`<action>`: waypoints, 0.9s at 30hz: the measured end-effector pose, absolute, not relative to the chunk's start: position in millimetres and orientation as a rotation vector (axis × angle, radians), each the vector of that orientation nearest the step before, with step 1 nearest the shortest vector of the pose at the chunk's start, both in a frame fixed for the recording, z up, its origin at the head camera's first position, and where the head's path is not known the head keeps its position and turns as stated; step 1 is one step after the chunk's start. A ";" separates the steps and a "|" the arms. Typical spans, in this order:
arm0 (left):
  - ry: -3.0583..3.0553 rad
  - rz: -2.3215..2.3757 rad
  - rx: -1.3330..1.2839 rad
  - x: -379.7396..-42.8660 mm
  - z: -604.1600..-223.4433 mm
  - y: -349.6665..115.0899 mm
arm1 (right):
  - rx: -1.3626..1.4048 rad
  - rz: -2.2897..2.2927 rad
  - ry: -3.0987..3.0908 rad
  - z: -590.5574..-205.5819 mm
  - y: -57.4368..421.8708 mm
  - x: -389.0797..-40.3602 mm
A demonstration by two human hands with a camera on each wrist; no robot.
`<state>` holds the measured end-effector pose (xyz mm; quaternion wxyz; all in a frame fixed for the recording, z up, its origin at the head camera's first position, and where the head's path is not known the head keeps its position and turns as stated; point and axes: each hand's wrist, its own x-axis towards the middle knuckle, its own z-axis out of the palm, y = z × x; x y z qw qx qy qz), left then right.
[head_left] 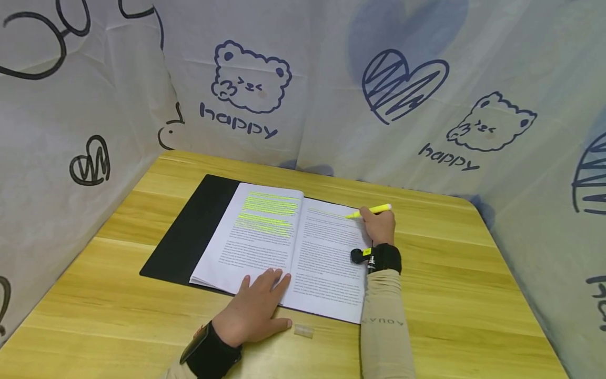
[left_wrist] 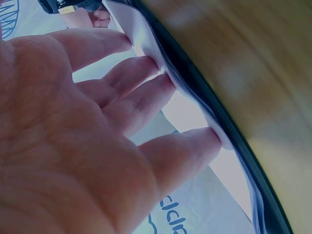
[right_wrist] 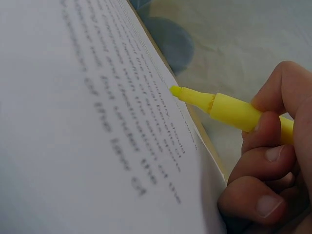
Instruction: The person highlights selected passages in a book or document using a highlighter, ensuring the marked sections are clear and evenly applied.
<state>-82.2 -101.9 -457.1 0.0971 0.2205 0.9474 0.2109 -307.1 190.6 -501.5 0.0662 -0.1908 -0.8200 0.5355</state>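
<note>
An open booklet of printed pages (head_left: 326,263) lies in a black folder (head_left: 189,237) on the table. Yellow highlighting covers many upper lines of its left page, and a fainter yellow line shows at the top of the right page. My right hand (head_left: 380,226) pinches a yellow highlighter (right_wrist: 236,111) between thumb and fingers, its uncapped tip at the upper lines of the right page. My left hand (head_left: 255,308) rests with spread, mostly straight fingers on the booklet's lower edge near the fold; in the left wrist view its fingertips (left_wrist: 207,139) touch the paper.
A small translucent cap-like piece (head_left: 303,331) lies on the wooden table (head_left: 450,295) beside my left thumb. Fabric curtains (head_left: 322,95) with drawn bears and hearts hang around the table's back and sides. Bands (head_left: 390,259) with small devices are on both wrists.
</note>
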 end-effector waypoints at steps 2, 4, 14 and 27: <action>2.807 0.629 0.655 -82.2 -457.3 -102.1 | -0.601 1.628 -2.471 -501.9 191.8 -307.0; 2.808 0.636 0.655 -82.2 -457.5 -102.4 | -0.615 1.639 -2.471 -501.9 192.9 -306.8; 2.802 0.627 0.666 -83.1 -460.5 -102.9 | -0.631 1.669 -2.472 -502.6 199.3 -307.8; 2.787 0.623 0.651 -83.7 -460.1 -102.9 | -0.674 1.666 -2.442 -501.9 203.0 -306.8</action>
